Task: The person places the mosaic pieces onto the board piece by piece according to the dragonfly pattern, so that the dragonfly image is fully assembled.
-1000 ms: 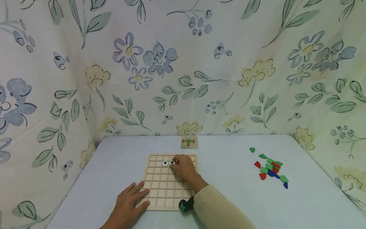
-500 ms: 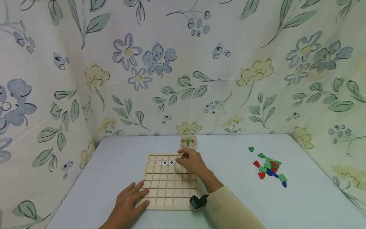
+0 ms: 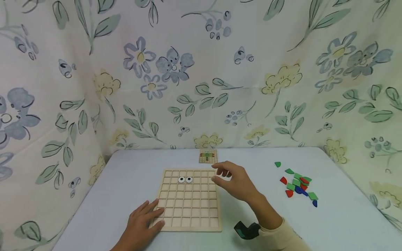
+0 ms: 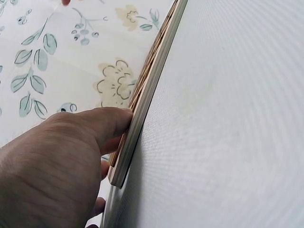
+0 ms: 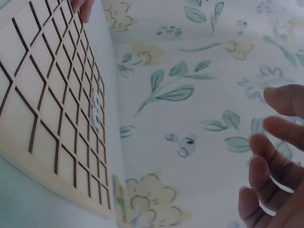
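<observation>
Grid board (image 3: 187, 203), pale, wood-toned, many-celled

Pale cloth backdrop (image 3: 201, 69), printed blue flowers (image 3: 140, 56), yellow blooms (image 3: 281, 80), green leaves (image 3: 221, 100), white tabletop (image 3: 125, 177)

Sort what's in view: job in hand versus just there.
Likely the job:
- wooden grid board
- two eye discs
- coloured pieces
- small pattern card
- left hand
- right hand

Likely just there:
- floral cloth
- white table
- black wrist device
</observation>
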Available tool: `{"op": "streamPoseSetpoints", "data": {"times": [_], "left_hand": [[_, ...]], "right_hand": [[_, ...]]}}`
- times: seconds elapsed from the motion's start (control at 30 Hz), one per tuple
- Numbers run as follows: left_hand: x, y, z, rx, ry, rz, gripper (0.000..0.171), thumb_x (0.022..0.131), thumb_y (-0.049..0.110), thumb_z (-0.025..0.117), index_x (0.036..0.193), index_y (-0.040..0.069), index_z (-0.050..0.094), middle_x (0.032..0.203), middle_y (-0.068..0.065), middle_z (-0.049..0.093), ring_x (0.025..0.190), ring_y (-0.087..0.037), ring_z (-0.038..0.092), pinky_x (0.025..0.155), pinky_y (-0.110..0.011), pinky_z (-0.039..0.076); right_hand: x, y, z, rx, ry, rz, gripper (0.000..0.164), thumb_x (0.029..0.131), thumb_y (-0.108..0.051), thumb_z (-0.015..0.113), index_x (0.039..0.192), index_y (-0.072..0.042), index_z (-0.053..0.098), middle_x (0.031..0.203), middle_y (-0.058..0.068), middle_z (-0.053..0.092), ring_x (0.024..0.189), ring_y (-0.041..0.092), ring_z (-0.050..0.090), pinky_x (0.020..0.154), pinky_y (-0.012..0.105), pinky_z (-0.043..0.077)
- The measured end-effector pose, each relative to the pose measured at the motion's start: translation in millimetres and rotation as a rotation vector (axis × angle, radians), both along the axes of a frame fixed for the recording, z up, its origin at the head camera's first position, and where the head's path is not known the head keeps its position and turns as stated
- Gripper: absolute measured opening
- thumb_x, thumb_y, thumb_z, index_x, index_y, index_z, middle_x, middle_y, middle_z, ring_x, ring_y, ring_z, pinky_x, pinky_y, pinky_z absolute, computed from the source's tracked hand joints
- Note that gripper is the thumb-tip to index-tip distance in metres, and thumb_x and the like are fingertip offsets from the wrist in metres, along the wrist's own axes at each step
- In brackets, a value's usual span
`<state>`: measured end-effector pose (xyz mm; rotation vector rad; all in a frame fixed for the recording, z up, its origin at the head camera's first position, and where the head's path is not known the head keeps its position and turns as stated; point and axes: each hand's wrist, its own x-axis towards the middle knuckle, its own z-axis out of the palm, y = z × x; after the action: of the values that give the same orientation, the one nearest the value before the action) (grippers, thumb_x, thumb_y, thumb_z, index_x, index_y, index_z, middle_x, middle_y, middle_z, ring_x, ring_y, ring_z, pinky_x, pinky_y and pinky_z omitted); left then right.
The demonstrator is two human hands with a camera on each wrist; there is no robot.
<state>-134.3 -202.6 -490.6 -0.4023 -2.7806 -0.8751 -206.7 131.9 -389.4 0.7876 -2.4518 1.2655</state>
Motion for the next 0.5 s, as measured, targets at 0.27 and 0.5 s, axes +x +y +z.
{"op": "streamPoseSetpoints", "data": {"times": [0.27, 0.5], "left_hand": [[0.1, -2, -3.3, 0.004, -0.020, 0.001, 0.040, 0.086, 0.043, 0.071, 0.117, 0.017, 0.072, 0.140, -0.004, 0.051, 0.131, -0.041, 0.037, 0.096, -0.068, 0.024], [0.4, -1, -1.7, -0.013, -0.050, 0.012, 0.042, 0.085, 0.045, 0.071, 0.117, 0.018, 0.072, 0.141, -0.003, 0.051, 0.132, -0.040, 0.037, 0.097, -0.068, 0.024]], "right_hand": [[-3.8, 42, 6.3, 0.053, 0.145, -0.015, 0.038, 0.081, -0.013, 0.080, 0.116, -0.017, 0.067, 0.091, -0.015, 0.058, 0.084, 0.009, 0.053, 0.072, 0.030, 0.050], [-19.3, 87, 2.8, 0.076, 0.177, -0.124, 0.036, 0.081, -0.011, 0.079, 0.115, -0.013, 0.068, 0.093, -0.010, 0.060, 0.085, 0.013, 0.052, 0.071, 0.031, 0.049]]}}
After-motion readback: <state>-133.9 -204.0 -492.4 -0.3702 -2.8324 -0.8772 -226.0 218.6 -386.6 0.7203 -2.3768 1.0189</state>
